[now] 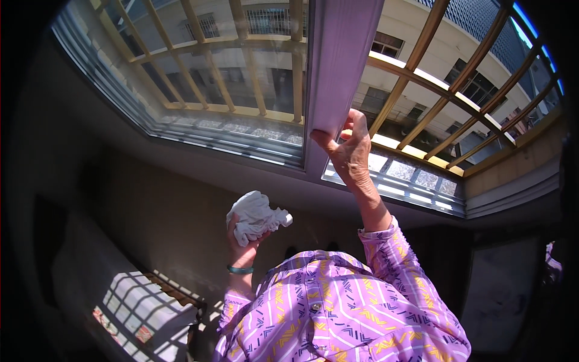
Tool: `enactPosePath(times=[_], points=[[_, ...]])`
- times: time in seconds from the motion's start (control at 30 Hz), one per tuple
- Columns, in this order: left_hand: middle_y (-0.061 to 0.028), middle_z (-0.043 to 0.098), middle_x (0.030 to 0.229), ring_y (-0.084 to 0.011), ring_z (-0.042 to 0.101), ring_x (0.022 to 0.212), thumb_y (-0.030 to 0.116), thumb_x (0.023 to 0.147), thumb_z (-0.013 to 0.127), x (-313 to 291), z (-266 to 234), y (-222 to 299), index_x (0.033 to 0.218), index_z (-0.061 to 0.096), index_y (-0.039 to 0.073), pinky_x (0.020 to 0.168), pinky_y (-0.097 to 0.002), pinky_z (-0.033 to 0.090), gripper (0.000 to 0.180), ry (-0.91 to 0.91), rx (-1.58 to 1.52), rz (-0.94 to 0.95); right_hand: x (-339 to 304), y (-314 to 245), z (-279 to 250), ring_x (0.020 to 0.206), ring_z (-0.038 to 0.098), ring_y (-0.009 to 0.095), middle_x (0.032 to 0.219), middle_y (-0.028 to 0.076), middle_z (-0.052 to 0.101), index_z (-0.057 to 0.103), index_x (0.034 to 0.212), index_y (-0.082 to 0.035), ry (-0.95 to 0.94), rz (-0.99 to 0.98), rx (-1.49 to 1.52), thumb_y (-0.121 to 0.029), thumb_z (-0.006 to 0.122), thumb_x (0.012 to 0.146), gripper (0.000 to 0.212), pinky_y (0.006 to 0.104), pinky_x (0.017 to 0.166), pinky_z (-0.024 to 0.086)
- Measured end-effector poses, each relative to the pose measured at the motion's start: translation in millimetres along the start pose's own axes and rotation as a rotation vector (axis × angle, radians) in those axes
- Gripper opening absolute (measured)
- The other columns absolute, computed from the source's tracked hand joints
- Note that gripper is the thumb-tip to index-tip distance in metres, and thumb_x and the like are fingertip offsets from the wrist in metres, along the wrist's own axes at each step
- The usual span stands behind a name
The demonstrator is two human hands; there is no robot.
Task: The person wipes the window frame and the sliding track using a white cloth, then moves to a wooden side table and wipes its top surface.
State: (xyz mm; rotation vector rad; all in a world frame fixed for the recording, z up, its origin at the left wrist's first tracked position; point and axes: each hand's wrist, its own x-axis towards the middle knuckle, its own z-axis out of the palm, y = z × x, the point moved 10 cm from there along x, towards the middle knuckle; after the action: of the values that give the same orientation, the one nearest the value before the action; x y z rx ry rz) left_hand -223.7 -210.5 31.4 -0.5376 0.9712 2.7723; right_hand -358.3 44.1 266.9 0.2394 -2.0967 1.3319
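Left hand [242, 251]: holding crumpled white cloth [258, 216], fingers curled round it; green wristband [240, 269] on that wrist. Cloth is up in the hand, below the left window pane [211, 78], apart from the glass. Right hand [351, 149]: raised to purple window frame [341, 66], pinched narrow over its edge, thumb on the face, fingers bent at the right side. Yellow-brown bars [443, 98] outside, pale building [395, 27] beyond. Purple patterned shirt [338, 314] at bottom. Lower left: white cover [142, 301] with printed patches, grid-shaped shadow across it.
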Motion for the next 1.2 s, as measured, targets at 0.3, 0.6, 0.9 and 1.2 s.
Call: enactPosePath(times=[0.3,0.6,0.9,1.2], points=[[-0.0073,0.052,0.127,-0.0269,0.051,0.114,0.054,0.076,0.059,-10,9,-25,0.130,0.044,0.016,0.081,-0.0447,0.049,0.068,0.022,-0.030,-0.032,1,17,1,0.074,0.059,0.017,0.083,0.007,0.060,0.052,0.091,-0.004,-0.131,0.061,0.250,-0.022,0.080,0.066,0.042,0.0316,0.067,0.048],[-0.0074,0.052,0.126,-0.0273,0.051,0.115,0.051,0.079,0.058,-28,-23,-10,0.130,0.044,0.018,0.080,-0.0476,0.049,0.062,0.012,-0.079,0.127,-2,20,-37,0.078,0.061,0.015,0.086,0.005,0.059,0.052,0.097,-0.004,-0.176,0.115,0.291,-0.018,0.079,0.070,0.040,0.0330,0.074,0.052],[-0.0065,0.063,0.102,-0.0174,0.059,0.095,0.030,0.083,0.062,2,-69,84,0.113,0.058,0.005,0.077,-0.0333,0.049,0.039,0.145,0.130,0.421,-15,85,-139,0.093,0.057,0.016,0.103,0.005,0.060,0.048,0.125,-0.004,-0.042,0.144,0.388,-0.015,0.077,0.070,0.063,0.0273,0.081,0.045],[-0.0056,0.063,0.099,-0.0171,0.060,0.093,0.022,0.077,0.070,14,-40,219,0.106,0.062,0.004,0.080,-0.0324,0.050,0.035,0.269,0.353,0.601,-37,148,-276,0.109,0.051,0.019,0.121,0.009,0.054,0.043,0.131,0.001,0.125,0.157,0.364,-0.011,0.069,0.079,0.059,0.0309,0.095,0.037]])
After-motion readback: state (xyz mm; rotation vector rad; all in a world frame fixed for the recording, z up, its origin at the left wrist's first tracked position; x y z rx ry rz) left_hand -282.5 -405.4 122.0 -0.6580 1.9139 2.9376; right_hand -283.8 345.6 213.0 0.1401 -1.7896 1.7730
